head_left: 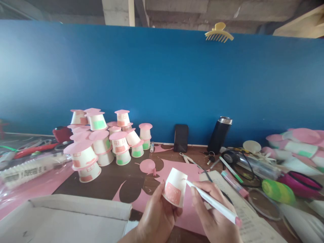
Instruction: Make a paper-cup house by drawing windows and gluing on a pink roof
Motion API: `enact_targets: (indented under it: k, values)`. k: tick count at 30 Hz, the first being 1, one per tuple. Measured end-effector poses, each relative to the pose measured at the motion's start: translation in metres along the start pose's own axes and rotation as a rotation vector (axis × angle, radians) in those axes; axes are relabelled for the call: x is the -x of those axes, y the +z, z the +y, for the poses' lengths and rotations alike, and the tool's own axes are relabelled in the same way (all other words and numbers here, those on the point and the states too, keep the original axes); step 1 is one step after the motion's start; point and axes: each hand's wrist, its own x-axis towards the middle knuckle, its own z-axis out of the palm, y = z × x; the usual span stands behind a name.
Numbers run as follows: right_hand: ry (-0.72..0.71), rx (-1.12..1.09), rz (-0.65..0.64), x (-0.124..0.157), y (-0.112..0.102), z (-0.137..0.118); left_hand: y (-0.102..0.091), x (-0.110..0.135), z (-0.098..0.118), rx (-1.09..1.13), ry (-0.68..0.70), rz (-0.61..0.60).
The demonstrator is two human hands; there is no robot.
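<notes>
My left hand [158,217] grips an upside-down white paper cup [175,186] with a pink rectangle on its side, fingers wrapped round its rim. My right hand [215,216] pinches a white marker [212,201] with a pink end; its tip touches the cup's upper right side. Both hands hover low over a pink paper sheet [177,168] with round holes cut out.
A pile of finished cup houses [103,141] with pink roofs stands at the left. A phone [181,137] and a dark flask [219,135] lean on the blue wall. An open cardboard box [65,219] lies front left. Pens, scissors, keys and more cups crowd the right.
</notes>
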Motion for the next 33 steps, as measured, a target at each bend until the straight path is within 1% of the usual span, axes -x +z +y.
enact_targets:
  k: [6, 20, 33]
  values:
    - [0.01, -0.002, -0.006, -0.0001, 0.0001, 0.0003, -0.0009, -0.0001, -0.0004, -0.018, 0.026, 0.012]
    - [0.017, 0.017, -0.006, 0.0008, 0.0011, 0.0006, -0.0025, -0.0018, -0.0004, -0.016, 0.017, -0.01]
    - [0.002, 0.029, -0.022, 0.0013, -0.0003, -0.0018, 0.0019, 0.0002, 0.0016, 0.005, 0.013, 0.003]
